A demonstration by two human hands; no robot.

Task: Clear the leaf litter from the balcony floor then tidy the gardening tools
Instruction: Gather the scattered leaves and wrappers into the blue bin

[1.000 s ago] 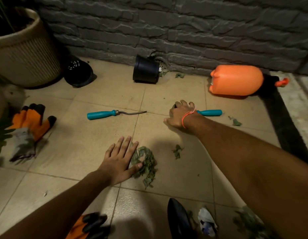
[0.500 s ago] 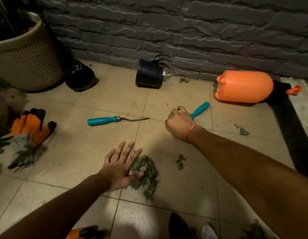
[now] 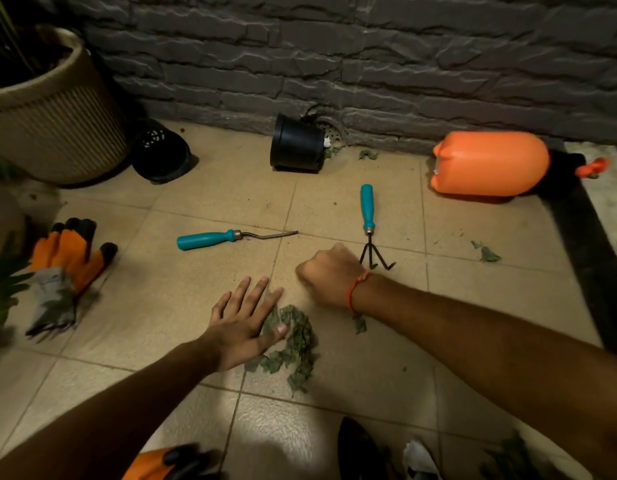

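Left hand (image 3: 243, 320) is lying flat, fingers spread, beside a small heap of dry green leaves (image 3: 293, 341) on the beige tiled floor (image 3: 134, 306). Right hand (image 3: 329, 271) is hovering curled, empty. Stray leaves, teal-handled claw rake (image 3: 369, 223) and teal-handled weeder (image 3: 227, 236) are lying untidied.

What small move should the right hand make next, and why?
Probably sweep the right hand toward the leaf pile, pushing the stray leaf near its wrist into it. That hand is curled and looks empty, with the rake lying free on the floor beside it. The left hand lies flat against the pile's other side, so the leaves can be gathered between both hands.
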